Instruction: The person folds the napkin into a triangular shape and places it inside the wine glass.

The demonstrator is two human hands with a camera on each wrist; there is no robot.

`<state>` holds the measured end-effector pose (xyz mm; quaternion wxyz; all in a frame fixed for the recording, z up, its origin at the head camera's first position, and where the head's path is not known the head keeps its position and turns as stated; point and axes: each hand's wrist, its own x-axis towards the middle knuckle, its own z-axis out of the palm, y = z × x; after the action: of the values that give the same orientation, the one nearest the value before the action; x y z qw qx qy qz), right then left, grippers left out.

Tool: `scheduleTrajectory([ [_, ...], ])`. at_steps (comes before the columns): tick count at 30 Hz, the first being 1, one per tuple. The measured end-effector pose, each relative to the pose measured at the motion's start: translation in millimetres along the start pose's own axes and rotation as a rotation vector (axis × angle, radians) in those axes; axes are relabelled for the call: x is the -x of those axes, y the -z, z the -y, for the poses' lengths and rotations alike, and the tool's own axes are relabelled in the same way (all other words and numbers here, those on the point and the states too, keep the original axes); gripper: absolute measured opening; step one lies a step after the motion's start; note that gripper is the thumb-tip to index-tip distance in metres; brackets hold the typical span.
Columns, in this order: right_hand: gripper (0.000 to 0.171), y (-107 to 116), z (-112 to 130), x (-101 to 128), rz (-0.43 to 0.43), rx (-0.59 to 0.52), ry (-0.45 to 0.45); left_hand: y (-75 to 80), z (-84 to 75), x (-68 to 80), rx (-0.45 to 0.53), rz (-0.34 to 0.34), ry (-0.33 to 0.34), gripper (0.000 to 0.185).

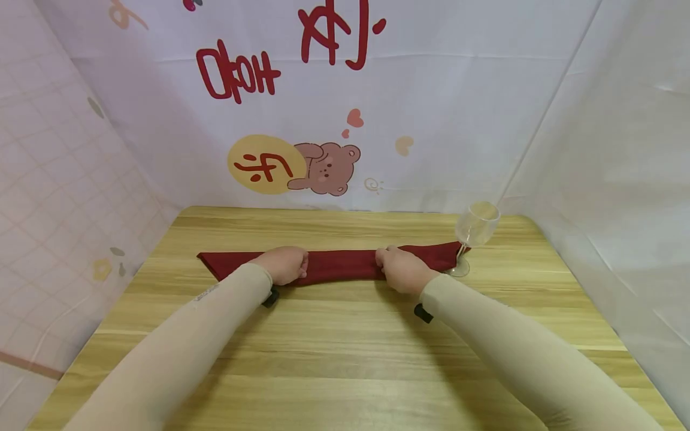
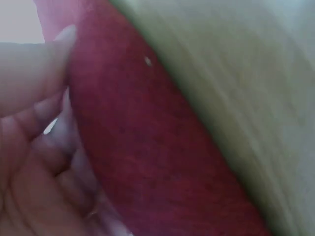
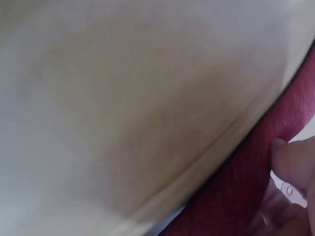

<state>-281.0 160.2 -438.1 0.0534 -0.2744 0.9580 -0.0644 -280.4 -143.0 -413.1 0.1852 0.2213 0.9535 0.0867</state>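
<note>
A dark red cloth napkin (image 1: 339, 263) lies folded into a long band across the wooden table (image 1: 345, 347). My left hand (image 1: 286, 264) grips the band left of its middle, fingers curled over the fold. My right hand (image 1: 400, 268) grips it right of the middle in the same way. In the left wrist view the red cloth (image 2: 147, 147) fills the frame beside blurred fingers (image 2: 34, 73). In the right wrist view the cloth (image 3: 251, 182) shows at the lower right, with a fingertip (image 3: 293, 160) on it.
An empty stemmed wine glass (image 1: 474, 230) stands on the table just past the napkin's right tip, close to my right hand. Printed white sheets hang behind and on both sides of the table. Both forearms wear beige sleeves.
</note>
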Motion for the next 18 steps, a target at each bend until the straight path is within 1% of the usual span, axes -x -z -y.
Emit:
scheduleTrajectory([
  [2,0.015,0,2,1,-0.028,0.047,0.012,-2.3,-4.5,2.0,-0.057,-0.048,-0.03,0.017],
  [5,0.018,2,9,5,-0.029,0.119,0.016,-5.4,-12.9,6.9,-0.149,-0.092,-0.069,0.014],
  [6,0.018,4,11,7,-0.022,0.139,0.016,-6.4,-15.3,8.7,-0.177,-0.094,-0.078,0.012],
  [8,0.018,7,16,10,-0.003,0.171,0.02,-8.1,-19.2,12.1,-0.217,-0.088,-0.081,0.002],
  [9,0.018,8,17,12,0.006,0.182,0.023,-8.9,-20.6,13.7,-0.23,-0.087,-0.078,0.004],
  [12,0.015,9,18,15,0.022,0.199,0.037,-12.7,-21.1,15.7,-0.253,-0.107,-0.073,0.011],
  [14,0.014,8,16,16,0.022,0.198,0.046,-14.3,-19.7,16.4,-0.241,-0.125,-0.061,0.008],
  [15,0.014,8,15,16,0.02,0.193,0.048,-15.3,-18.3,16.2,-0.234,-0.134,-0.058,0.01],
  [16,0.013,7,15,16,0.015,0.193,0.052,-15.4,-16.9,16.2,-0.222,-0.132,-0.054,0.013],
  [18,0.015,4,13,16,0.004,0.195,0.058,-13.4,-14.3,17.4,-0.188,-0.102,-0.047,0.016],
])
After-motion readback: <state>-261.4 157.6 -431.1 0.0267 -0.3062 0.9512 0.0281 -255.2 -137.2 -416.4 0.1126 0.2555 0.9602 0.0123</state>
